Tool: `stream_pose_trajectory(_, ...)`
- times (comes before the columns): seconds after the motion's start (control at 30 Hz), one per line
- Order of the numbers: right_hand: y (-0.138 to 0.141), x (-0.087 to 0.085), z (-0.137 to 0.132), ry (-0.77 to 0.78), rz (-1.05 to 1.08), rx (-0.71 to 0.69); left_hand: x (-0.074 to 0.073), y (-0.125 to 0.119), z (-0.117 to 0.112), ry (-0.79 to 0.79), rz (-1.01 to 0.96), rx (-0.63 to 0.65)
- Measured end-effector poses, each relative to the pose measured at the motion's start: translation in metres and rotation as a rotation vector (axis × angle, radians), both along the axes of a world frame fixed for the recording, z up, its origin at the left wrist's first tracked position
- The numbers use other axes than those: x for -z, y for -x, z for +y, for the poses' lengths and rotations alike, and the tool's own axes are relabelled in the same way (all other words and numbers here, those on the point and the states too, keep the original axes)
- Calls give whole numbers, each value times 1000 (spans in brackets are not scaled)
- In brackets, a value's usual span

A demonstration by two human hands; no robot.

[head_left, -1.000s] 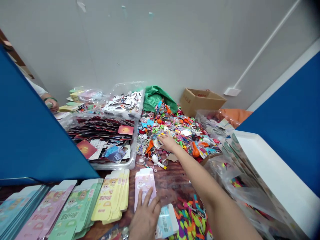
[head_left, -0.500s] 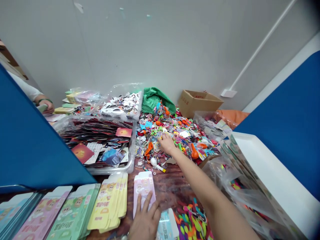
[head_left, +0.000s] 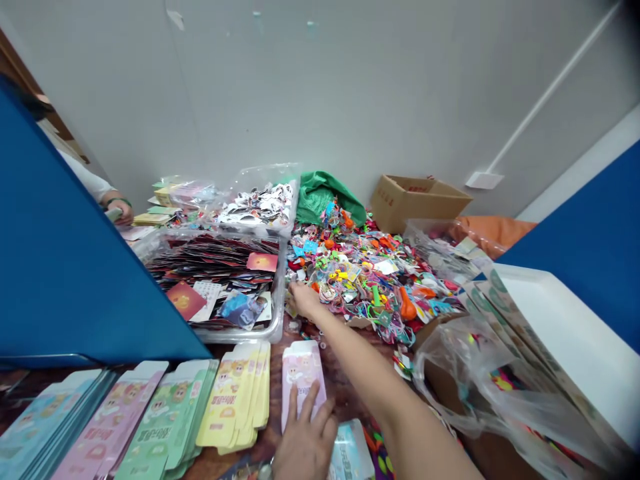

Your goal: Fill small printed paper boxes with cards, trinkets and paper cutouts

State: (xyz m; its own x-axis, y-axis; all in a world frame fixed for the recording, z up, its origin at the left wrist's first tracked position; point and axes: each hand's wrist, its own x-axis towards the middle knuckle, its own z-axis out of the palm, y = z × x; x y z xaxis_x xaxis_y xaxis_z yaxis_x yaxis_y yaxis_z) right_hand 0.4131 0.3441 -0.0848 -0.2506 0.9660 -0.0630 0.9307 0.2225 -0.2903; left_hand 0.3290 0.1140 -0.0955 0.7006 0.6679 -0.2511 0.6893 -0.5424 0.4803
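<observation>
- L hand (head_left: 305,445) open, fingers spread on pink card pkt (head_left: 301,377), pkt flat on bench (head_left: 345,357)
- R hand (head_left: 305,300) open, nothing seen held, at edge of mixed toy pile (head_left: 373,280), just beside clear tub (head_left: 280,293) of red envelopes
- yellow pkts (head_left: 235,400), green pkts (head_left: 165,417) left of pink pkt

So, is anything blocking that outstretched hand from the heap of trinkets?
No, nothing visible does. The right hand sits at the near edge of the heap, with nothing between them. The clear tub lies beside the hand, not in its way.
</observation>
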Motion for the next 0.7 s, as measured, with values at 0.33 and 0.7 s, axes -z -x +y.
stream_pose_trajectory(0.33, -73, -6, 5, -67, 398, 50, 27, 5, -5, -103, -100, 29)
stream_pose_trajectory(0.7, -101, -18, -16, -262, 697, 107, 4, 7, -9, -67, -146, 20)
